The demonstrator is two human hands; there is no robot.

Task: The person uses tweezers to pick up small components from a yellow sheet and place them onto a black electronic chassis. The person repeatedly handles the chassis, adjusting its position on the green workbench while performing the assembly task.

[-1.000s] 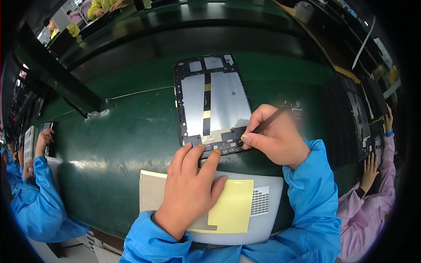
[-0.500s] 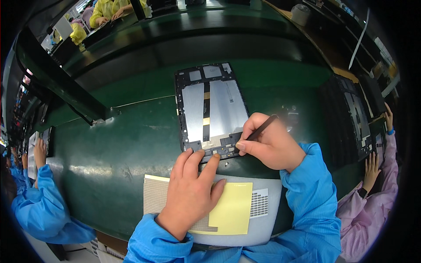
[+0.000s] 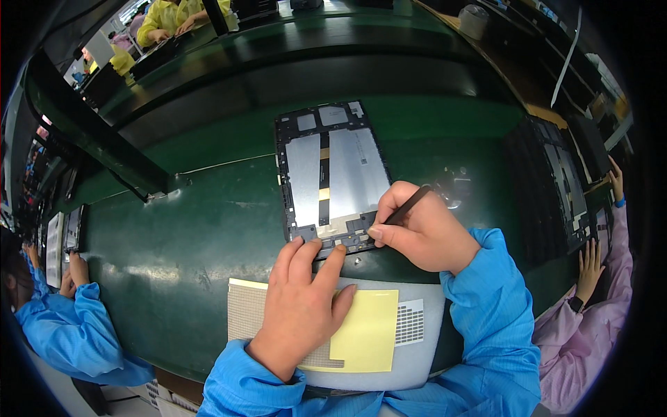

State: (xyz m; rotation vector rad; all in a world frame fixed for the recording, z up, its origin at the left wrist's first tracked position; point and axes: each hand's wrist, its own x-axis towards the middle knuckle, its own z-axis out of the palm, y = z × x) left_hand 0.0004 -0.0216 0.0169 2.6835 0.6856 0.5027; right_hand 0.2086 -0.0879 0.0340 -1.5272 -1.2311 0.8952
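Rectangular black-framed silver tablet chassis (image 3: 358, 167): on green surface (image 3: 187, 229), extending beyond fingers. Left hand (image 3: 300, 302): spread, touching near edge. Right hand (image 3: 432, 233): pinching slim black stick-shaped tool (image 3: 411, 201). Advised: chassis steady, touch light.

A glossy dark-green bench (image 3: 208, 215) with pale glints (image 3: 156, 274) spreads widely, a thick dark post (image 3: 90, 128) slanting at the left, a long raised ledge (image 3: 313, 76) crossing the far side, a tan strip (image 3: 547, 114) at the far right, and pale floor (image 3: 127, 406) at the near left.
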